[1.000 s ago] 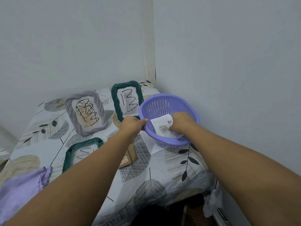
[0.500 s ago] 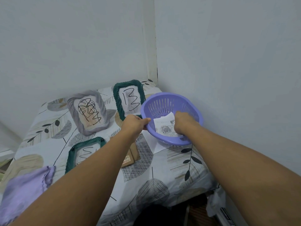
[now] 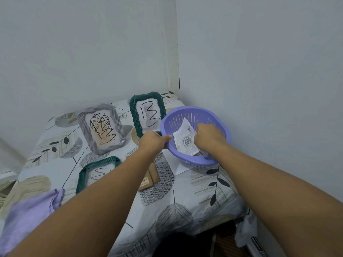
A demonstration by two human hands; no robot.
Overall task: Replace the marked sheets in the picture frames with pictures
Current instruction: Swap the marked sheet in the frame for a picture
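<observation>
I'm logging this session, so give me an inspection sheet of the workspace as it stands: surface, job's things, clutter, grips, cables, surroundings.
Surface: table under a leaf-print cloth.
Job's things: grey frame, upright green frame and flat green frame, all holding scribbled sheets; rose picture inside the purple basket.
Clutter: brown cardboard piece; lilac cloth; white sheet under the basket.
Grips: left hand grips the basket rim; right hand reaches into the basket onto the picture.
Cables: nothing seen.
Surroundings: plain walls meeting at a corner.
</observation>
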